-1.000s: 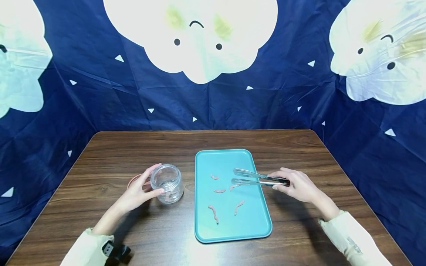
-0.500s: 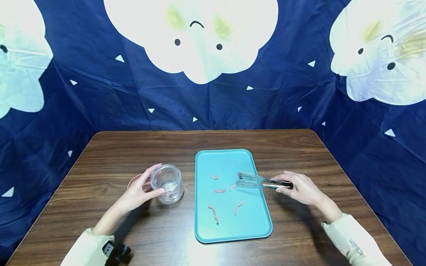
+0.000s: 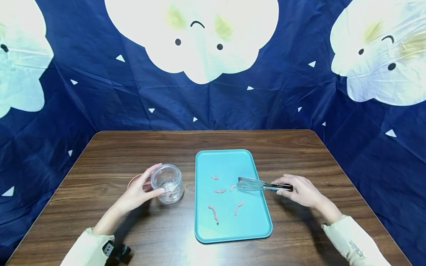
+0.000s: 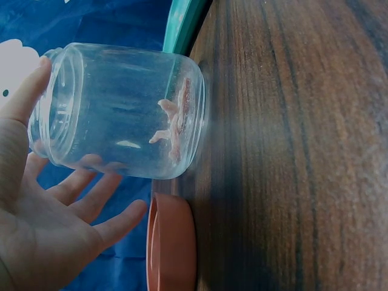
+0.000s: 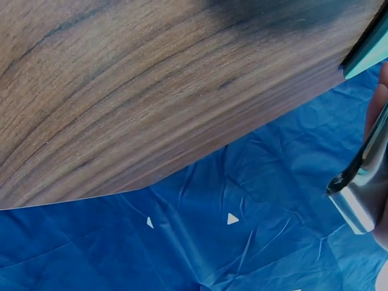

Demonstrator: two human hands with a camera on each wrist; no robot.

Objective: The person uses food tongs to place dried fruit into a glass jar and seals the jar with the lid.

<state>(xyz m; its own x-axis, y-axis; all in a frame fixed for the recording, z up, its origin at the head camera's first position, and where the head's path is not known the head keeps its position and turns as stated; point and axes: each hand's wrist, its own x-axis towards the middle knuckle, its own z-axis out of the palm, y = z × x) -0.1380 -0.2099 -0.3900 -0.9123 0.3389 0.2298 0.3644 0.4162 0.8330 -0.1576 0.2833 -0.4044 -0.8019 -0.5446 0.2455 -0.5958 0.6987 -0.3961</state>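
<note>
My left hand (image 3: 135, 194) holds a clear jar (image 3: 173, 190) around its neck, thumb and fingers on opposite sides. The jar stands on the table, and several pink worm-like strips (image 4: 176, 124) lie at its bottom in the left wrist view. With my right hand (image 3: 301, 191) I grip metal tongs (image 3: 254, 185) with dark handles. Their arms are nearly together, low over the right side of a turquoise tray (image 3: 219, 159). Beside the tips lies a pink strip (image 3: 232, 187), partly covered; whether the tips touch it I cannot tell. Several other strips, including a long strip (image 3: 213, 214), lie on the tray.
A reddish-orange lid (image 4: 176, 245) lies on the table behind my left hand. The wooden table (image 3: 149, 147) extends around the tray and jar. Blue cloth (image 3: 133, 96) with cloud prints hangs behind it and at both sides.
The tongs have moved slightly right and towards me, and their spread arms have come nearly together. My left hand and the jar have stayed put.
</note>
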